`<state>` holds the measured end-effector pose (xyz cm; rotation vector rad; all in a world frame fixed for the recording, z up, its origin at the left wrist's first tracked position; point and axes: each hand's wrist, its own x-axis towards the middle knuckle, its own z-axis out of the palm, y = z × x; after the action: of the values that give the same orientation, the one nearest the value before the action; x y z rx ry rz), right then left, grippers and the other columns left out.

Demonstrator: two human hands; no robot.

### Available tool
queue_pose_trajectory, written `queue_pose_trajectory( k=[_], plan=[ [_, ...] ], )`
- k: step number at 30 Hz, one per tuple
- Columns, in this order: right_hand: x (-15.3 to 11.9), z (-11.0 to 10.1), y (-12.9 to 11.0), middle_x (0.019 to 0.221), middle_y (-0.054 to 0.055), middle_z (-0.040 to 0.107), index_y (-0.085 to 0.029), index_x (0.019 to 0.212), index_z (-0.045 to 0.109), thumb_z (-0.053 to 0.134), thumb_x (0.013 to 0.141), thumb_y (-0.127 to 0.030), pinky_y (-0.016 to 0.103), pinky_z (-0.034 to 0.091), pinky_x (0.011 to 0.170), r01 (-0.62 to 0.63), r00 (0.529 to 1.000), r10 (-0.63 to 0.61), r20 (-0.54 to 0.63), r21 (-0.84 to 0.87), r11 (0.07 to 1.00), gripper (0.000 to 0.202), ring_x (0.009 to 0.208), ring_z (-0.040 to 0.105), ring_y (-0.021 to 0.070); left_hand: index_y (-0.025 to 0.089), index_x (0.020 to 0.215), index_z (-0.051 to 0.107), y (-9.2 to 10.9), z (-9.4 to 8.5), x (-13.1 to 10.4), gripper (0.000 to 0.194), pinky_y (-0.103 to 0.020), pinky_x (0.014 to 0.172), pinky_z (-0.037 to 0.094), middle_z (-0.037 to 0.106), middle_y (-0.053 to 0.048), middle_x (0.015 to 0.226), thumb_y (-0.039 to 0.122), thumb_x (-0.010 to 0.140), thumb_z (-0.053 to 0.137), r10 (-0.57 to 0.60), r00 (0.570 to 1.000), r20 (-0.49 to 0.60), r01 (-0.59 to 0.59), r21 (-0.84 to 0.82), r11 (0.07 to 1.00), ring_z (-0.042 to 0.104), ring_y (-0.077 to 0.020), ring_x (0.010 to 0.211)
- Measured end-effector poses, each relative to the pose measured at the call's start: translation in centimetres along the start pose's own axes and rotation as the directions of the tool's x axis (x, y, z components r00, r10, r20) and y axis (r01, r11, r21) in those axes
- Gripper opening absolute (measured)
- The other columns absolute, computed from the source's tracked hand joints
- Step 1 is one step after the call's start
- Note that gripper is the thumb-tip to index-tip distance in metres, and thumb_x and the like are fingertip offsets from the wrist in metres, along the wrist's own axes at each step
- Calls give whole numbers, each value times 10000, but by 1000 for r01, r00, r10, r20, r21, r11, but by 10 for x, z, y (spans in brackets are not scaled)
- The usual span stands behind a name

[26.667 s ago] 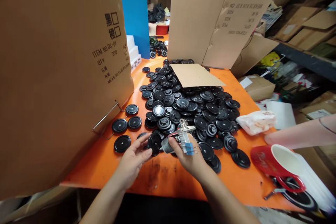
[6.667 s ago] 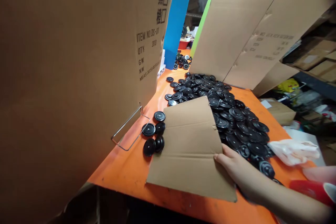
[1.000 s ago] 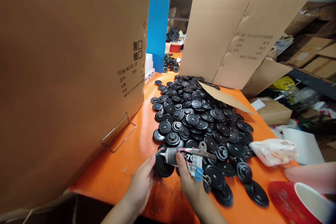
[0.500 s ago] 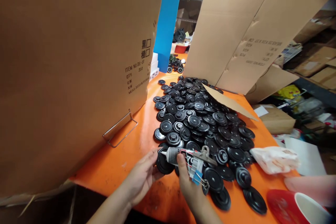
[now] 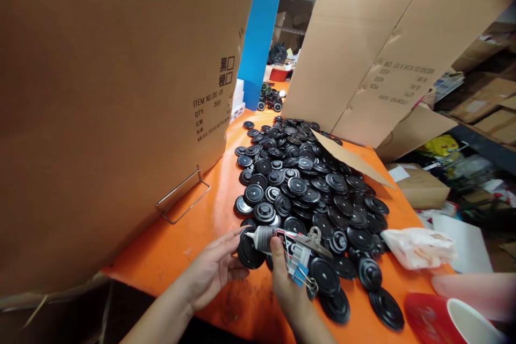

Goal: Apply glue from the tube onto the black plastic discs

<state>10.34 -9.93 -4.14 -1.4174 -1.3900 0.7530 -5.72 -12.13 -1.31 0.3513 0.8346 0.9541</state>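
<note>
My left hand (image 5: 215, 269) grips a round black plastic disc (image 5: 249, 251) at its left edge, tilted up so that its flat face shows. In my right hand (image 5: 285, 279) is a tube of glue (image 5: 278, 243), its pale nozzle resting at or just over the face of the disc. A metal bulldog clip (image 5: 315, 242) and a blue binder clip (image 5: 300, 273) are fixed on the tube's rear end. Right beyond both hands spreads a large heap of similar black discs (image 5: 297, 186). My right fingers are partly hidden behind the tube.
A tall cardboard sheet (image 5: 121, 91) stands on the left, with a bent wire stand (image 5: 183, 198) at its foot. More cardboard (image 5: 363, 54) walls the right. A white plastic bag (image 5: 419, 247) and a red cup (image 5: 429, 314) sit at the right of the orange table (image 5: 220, 193).
The view has shifted slightly. Both hands still hold the disc and the tube together in nearly the same place, and the left fingers under the disc have moved a little.
</note>
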Motion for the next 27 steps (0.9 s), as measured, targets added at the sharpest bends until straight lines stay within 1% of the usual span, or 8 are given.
queue_pose_trajectory(
  k=[3, 5, 8, 11, 13, 16, 21, 27],
  plan=[
    [-1, 2, 1, 948, 104, 690, -176, 945, 632, 595, 765, -432, 381, 464, 777, -28, 1000, 28, -9, -2, 1000, 315, 893, 619, 257, 162, 1160, 567, 0, -2, 0, 358, -279, 769, 472, 632, -109, 1127, 272, 820, 556, 5, 1000, 29, -4, -49, 999, 618, -170, 887],
    [-2, 4, 0, 924, 104, 691, -176, 931, 627, 597, 757, -444, 380, 459, 773, -40, 999, 40, -25, -1, 999, 322, 876, 619, 258, 165, 1145, 572, -1, -2, 1, 351, -285, 799, 467, 612, -108, 1168, 328, 837, 534, 19, 999, 27, -17, -69, 997, 602, -182, 950],
    [-2, 5, -2, 892, 91, 691, -185, 918, 616, 599, 749, -455, 380, 453, 765, -28, 997, 28, -69, 5, 1000, 319, 861, 614, 253, 195, 1192, 530, -2, -2, 2, 400, -285, 752, 477, 623, -104, 1142, 399, 848, 505, 16, 1000, 3, -16, -26, 1000, 611, -194, 936],
    [-2, 4, -2, 883, 82, 694, -192, 895, 619, 591, 760, -443, 371, 457, 753, -24, 998, 24, -59, 7, 1000, 286, 860, 616, 247, 190, 1222, 506, -1, -3, 1, 409, -279, 712, 478, 647, -106, 1076, 310, 833, 540, -10, 1000, 22, 10, 5, 1000, 628, -176, 841],
    [-1, 4, 0, 864, 84, 698, -188, 887, 621, 594, 760, -432, 362, 468, 731, -21, 999, 21, -38, -3, 1000, 277, 840, 625, 246, 170, 1200, 523, -1, -4, 1, 385, -283, 752, 474, 633, -112, 1109, 264, 826, 543, -9, 999, 46, 10, -22, 1000, 619, -171, 868],
    [-2, 5, 1, 845, 89, 700, -179, 900, 607, 588, 760, -426, 366, 479, 718, -8, 998, 7, -65, -14, 1000, 284, 799, 636, 242, 180, 1181, 522, -1, -3, 1, 359, -289, 788, 469, 590, -110, 1192, 329, 855, 501, 17, 999, 30, -15, -44, 999, 591, -183, 966],
    [-1, 6, -7, 799, 70, 702, -194, 846, 615, 567, 778, -410, 363, 486, 718, -1, 999, 2, -49, 24, 1000, 231, 749, 640, 227, 195, 1221, 481, 0, -2, 0, 420, -274, 706, 472, 643, -107, 1060, 358, 838, 536, 0, 1000, -3, 0, 51, 999, 621, -166, 832],
    [4, 7, -9, 798, 90, 703, -179, 852, 614, 532, 798, -481, 369, 483, 720, 131, 987, -136, -91, -59, 990, 317, 745, 635, 227, 164, 1208, 501, 2, -6, -2, 429, -307, 784, 469, 633, -124, 1084, 265, 802, 595, 76, 997, -14, -74, 118, 990, 616, -188, 905]
  ],
)
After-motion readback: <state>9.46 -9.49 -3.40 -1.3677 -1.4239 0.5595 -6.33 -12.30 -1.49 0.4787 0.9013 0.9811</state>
